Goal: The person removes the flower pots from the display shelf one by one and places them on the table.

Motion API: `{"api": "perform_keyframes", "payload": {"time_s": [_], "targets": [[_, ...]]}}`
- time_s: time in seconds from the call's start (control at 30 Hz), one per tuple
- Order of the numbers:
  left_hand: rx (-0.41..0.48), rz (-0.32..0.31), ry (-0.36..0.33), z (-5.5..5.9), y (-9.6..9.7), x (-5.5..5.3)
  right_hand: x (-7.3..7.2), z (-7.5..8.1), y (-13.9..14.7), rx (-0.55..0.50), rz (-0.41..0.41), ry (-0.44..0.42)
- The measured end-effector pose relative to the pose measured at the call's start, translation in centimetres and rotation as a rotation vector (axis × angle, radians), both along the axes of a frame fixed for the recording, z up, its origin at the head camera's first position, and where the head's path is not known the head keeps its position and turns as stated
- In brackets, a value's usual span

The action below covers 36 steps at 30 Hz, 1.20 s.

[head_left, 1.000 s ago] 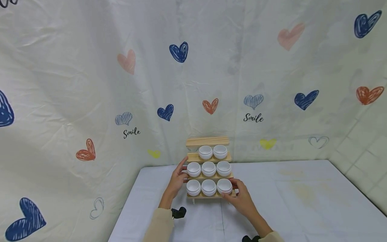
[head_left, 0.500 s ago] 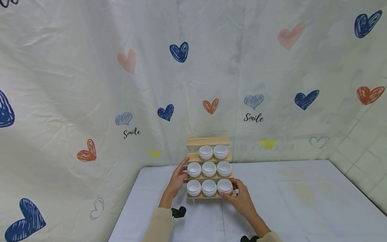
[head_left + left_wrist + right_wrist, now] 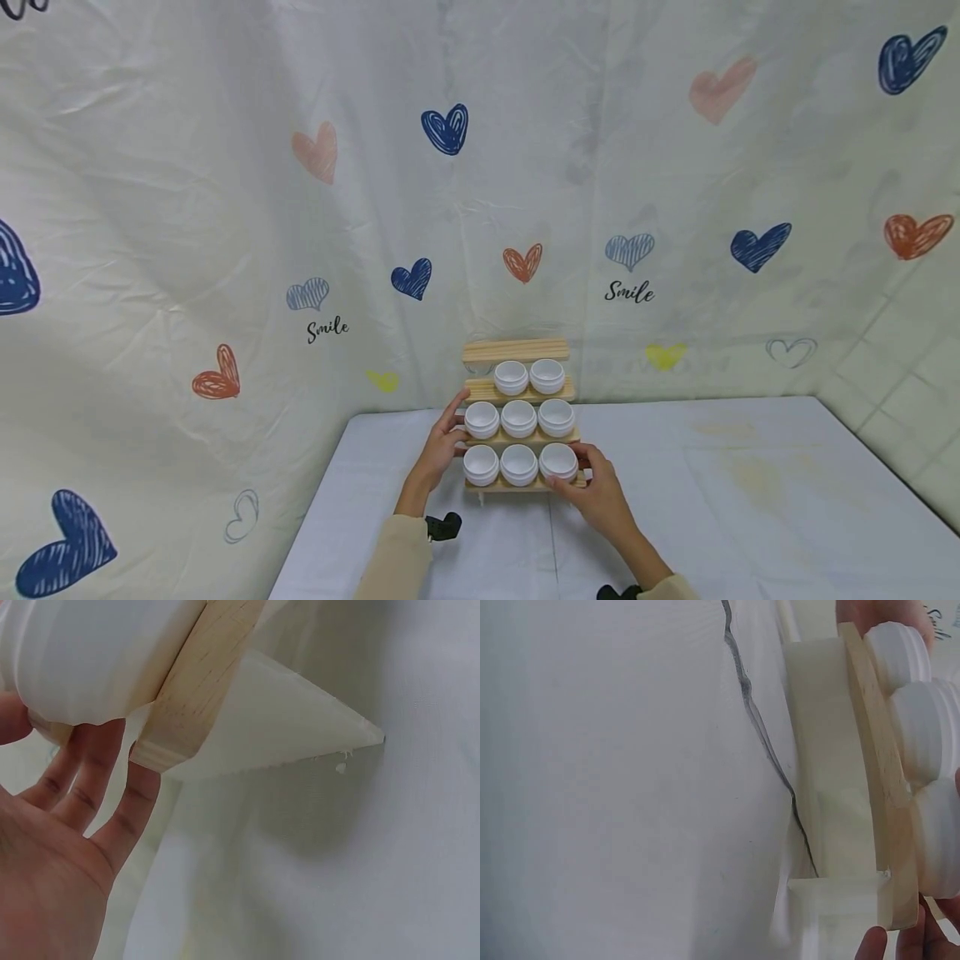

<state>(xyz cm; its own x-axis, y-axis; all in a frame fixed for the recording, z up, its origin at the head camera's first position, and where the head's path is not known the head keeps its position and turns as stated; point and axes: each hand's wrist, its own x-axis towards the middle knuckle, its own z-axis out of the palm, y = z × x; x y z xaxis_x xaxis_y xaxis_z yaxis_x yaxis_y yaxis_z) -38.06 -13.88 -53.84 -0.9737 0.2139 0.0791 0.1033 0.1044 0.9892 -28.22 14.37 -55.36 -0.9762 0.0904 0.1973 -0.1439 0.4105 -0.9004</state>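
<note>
A wooden stepped stand [image 3: 516, 350] with pale translucent supports stands on the table. Its lower three steps carry small white bowls: two on the upper of these, three on each below. My left hand [image 3: 437, 450] is at the stand's left side, its fingers extended along the step ends; in the left wrist view the fingertips touch a wooden step [image 3: 196, 690] beside a bowl [image 3: 90, 660]. My right hand [image 3: 602, 496] holds round the rightmost bottom bowl [image 3: 558, 461], thumb at its front. Its other fingers [image 3: 910, 941] are at the step's right end in the right wrist view.
A white-covered table [image 3: 675, 500] extends to both sides, wider on the right. Behind it hangs a white curtain [image 3: 525, 200] printed with hearts, close to the stand's back. A dark crease [image 3: 761, 727] runs along the cloth beside the stand.
</note>
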Motion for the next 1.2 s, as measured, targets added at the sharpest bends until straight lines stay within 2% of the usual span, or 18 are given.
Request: {"api": "perform_keyframes", "payload": {"time_s": [0.7,0.73,0.93,0.97,1.2], "targets": [[0.036,-0.028,-0.003,-0.34,-0.07,-0.09,0.41,0.16,0.06,0.026,-0.021,-0.066],[0.036,-0.036,-0.006,0.02,-0.09,0.12,0.43,0.19,0.05,0.027,-0.021,-0.067],[0.020,-0.050,-0.034,0.27,-0.18,0.21,0.43,0.18,0.05,0.029,-0.022,-0.072],[0.014,-0.042,-0.035,-0.08,-0.17,0.02,0.41,0.16,0.05,0.028,-0.022,-0.073],[0.004,-0.036,-0.025,-0.17,-0.23,0.26,0.28,-0.03,0.09,0.029,-0.021,-0.067]]}}
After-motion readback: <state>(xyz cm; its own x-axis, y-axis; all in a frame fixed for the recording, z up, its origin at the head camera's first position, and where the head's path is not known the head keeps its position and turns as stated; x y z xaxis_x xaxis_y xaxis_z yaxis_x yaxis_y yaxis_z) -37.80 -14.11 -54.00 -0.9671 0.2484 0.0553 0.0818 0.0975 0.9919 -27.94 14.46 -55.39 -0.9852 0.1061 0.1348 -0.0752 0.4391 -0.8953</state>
